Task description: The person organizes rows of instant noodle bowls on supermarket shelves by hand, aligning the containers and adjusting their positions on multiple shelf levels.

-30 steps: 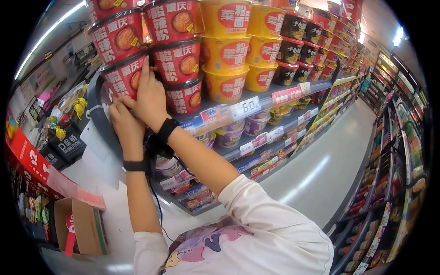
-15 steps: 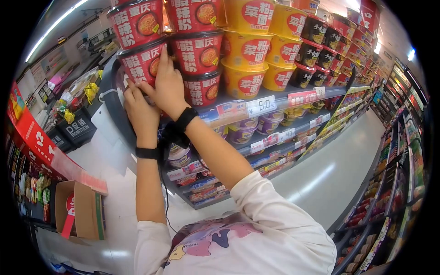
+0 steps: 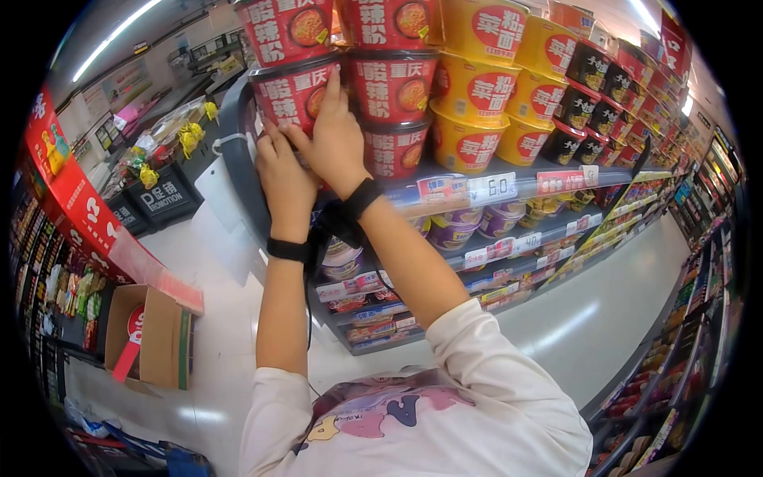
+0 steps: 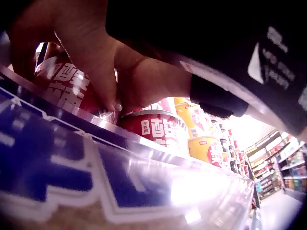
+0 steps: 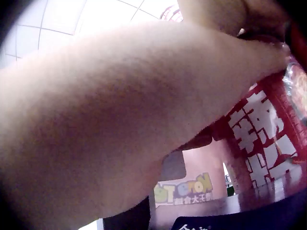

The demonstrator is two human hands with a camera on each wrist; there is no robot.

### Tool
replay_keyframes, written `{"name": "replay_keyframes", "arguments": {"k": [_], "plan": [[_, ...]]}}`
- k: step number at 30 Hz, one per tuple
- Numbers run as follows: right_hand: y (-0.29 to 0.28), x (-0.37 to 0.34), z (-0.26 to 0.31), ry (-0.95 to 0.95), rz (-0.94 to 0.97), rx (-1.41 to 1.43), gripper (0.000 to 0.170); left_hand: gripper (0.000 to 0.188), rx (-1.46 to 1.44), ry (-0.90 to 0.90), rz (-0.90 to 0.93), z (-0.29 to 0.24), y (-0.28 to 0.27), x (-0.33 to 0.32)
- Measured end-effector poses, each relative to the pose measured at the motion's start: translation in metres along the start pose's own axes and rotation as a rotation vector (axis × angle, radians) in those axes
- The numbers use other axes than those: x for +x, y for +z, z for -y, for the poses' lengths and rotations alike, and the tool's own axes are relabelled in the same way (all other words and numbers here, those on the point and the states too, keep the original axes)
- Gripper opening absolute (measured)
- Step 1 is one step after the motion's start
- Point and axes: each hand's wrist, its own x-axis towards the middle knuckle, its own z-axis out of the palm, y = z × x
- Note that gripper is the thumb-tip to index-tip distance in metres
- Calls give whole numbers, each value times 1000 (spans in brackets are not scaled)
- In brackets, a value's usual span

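Note:
A red instant noodle cup (image 3: 288, 95) with white lettering and a dark lid rim stands in the stack at the shelf's left end. My left hand (image 3: 284, 179) grips its lower left side; in the left wrist view thumb and fingers reach round the red cup (image 4: 67, 88). From the right, my right hand (image 3: 335, 147) holds the same cup, index finger stretched up along its side and thumb across the front near the left fingers. The right wrist view shows white lettering on the cup (image 5: 264, 134) below the hand. Both hands hide its lower part.
Another red cup (image 3: 288, 30) sits on top of the held one. More red cups (image 3: 395, 87), yellow cups (image 3: 477, 87) and black cups (image 3: 584, 103) are stacked to the right. A price strip (image 3: 493, 188) runs along the shelf edge. A cardboard box (image 3: 163, 338) stands on the floor at left.
The head view has swung left, so shelf, cups and arms appear farther right. Both hands stay on the same red cup with little visible shift in their hold.

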Motion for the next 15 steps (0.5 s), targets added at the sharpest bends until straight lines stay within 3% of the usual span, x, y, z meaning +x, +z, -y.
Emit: {"name": "replay_keyframes", "arguments": {"k": [6, 15], "plan": [[2, -3, 0, -14, -23, -12, 103, 74, -33, -1, -11, -2, -1, 1], [3, -3, -7, -87, -56, 55, 102, 79, -19, -3, -36, -2, 3, -1]]}}
